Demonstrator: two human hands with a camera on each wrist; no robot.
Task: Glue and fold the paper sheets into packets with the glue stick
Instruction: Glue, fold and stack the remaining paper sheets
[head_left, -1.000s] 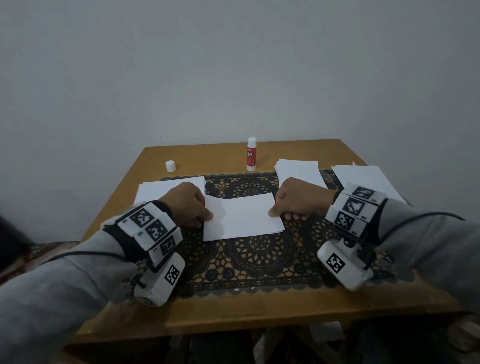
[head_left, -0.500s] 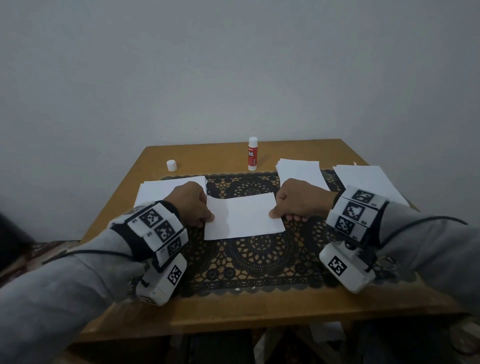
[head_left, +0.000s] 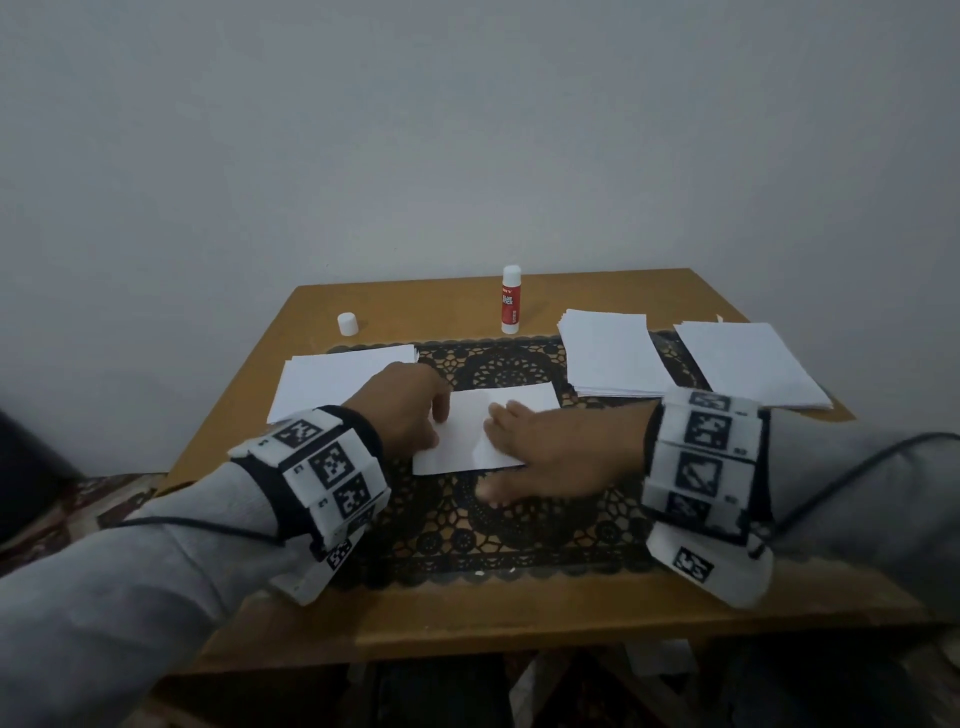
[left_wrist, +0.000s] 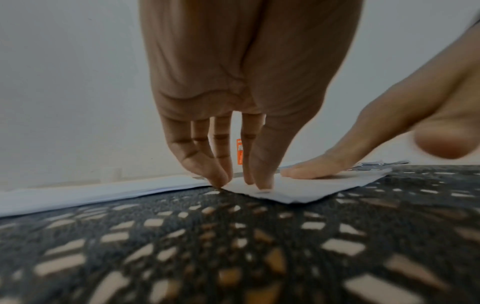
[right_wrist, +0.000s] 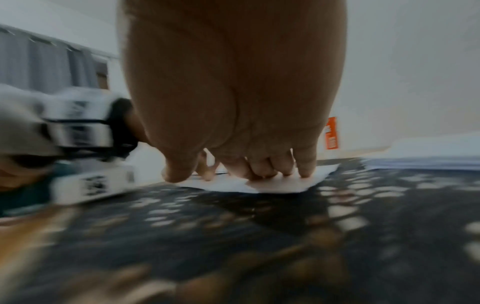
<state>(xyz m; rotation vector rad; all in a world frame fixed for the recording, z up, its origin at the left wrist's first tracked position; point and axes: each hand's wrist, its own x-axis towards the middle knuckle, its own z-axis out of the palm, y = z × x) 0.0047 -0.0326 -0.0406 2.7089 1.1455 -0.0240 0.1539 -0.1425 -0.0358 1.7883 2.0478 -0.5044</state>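
Paper (head_left: 483, 431), folded and white, lies in the middle of the black lace mat (head_left: 519, 530) on the wooden table (head_left: 441, 301) in the head view. The left hand (head_left: 405, 410) presses its fingertips onto the sheet's left part, while the right hand (head_left: 561, 457) lies across the right part with fingers stretched flat. The glue stick (head_left: 510, 300) stands upright near the far edge, well apart from both hands, and a small white cap (head_left: 347, 323) sits to its left. One paper stack (head_left: 332, 379) lies behind the left hand; two more stacks (head_left: 608, 358) lie on the right side.

From the left wrist, the left hand (left_wrist: 233, 102) points straight fingers down, its fingertips (left_wrist: 263, 183) pinning the sheet (left_wrist: 298, 191) to the mat (left_wrist: 233, 246); nothing is grasped. The right hand (left_wrist: 389, 131) rests flat fingers on the same sheet.

From the right wrist, blurred, the right hand (right_wrist: 233, 92) pushes extended fingers (right_wrist: 305, 166) onto the paper (right_wrist: 259, 186), gripping nothing. The glue stick's red label (right_wrist: 332, 133) shows behind it.
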